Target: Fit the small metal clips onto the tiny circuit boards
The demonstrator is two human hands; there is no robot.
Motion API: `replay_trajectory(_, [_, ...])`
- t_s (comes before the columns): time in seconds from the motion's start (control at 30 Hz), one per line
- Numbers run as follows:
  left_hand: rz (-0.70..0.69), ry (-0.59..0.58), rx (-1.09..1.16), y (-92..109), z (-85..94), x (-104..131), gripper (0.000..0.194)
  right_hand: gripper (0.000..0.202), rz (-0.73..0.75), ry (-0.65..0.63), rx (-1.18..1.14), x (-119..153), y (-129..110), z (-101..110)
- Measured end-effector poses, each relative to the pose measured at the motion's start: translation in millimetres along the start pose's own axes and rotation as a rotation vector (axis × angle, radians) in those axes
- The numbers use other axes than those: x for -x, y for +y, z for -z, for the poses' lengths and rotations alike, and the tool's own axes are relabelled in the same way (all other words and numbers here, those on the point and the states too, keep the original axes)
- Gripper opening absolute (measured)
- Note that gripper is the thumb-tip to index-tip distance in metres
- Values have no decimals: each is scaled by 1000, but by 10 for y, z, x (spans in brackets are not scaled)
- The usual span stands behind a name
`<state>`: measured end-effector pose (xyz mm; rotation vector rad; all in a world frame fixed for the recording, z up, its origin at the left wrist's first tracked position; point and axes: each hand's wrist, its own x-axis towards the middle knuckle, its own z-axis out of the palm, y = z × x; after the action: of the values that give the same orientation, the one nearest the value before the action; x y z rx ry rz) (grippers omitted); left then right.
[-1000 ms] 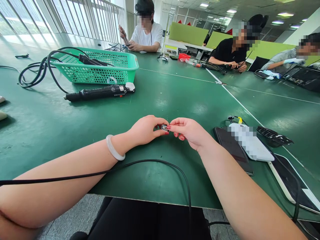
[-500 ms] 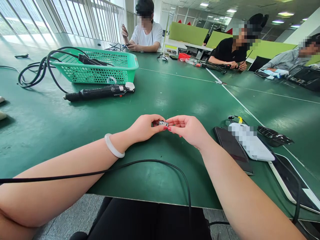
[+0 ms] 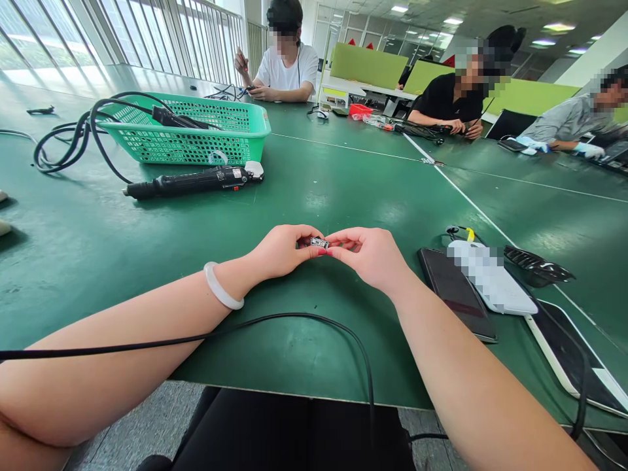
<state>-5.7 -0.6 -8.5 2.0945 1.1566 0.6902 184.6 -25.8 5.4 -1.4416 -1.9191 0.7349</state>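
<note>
A small silvery part with dark details sits between my fingertips, just above the green table. My left hand pinches it from the left between thumb and fingers. From the right, my right hand has its thumb and fingers closed at the part's right end, and its fingertips touch those of my left hand. The part is too small to make out in detail. Farther off, a black electric screwdriver lies in front of a green basket with a thick cable.
A black phone, a white device and a tablet lie on the right. A black cable arcs across the near table and over my left forearm. Three people sit across the table.
My right hand's thumb and fingers have come slightly nearer to the part. At the far right, a person's gloved hand has moved into view, and the dark object there has shifted.
</note>
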Motion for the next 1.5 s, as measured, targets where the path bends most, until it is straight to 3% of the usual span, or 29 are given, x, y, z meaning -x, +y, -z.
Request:
replay_trajectory(0.5, [8,6,-40,11,-1,7,33,19,14,-31,77,4,1,-2])
replay_trajectory(0.7, [24,-30,-52,5,-7,3,34,16,122,-38,212,-28,48,-8])
replay_trajectory(0.83, [39,-67,-70,-30,-8,-6,47,17,170,-31,319,-74,116,-1])
replay_trajectory(1.07, [95,-12,-35,-30,10,-21,61,20,345,77,418,-132,245,49])
replay_trajectory(1.3, [96,16,-7,-70,13,-31,59,21,368,103,450,-143,264,42])
replay_trajectory(1.4, [114,50,65,-71,3,-39,57,21,340,125,451,-132,234,26])
replay_trajectory(1.5, [201,83,350,9,-25,-20,49,21,301,152,403,-109,164,-32])
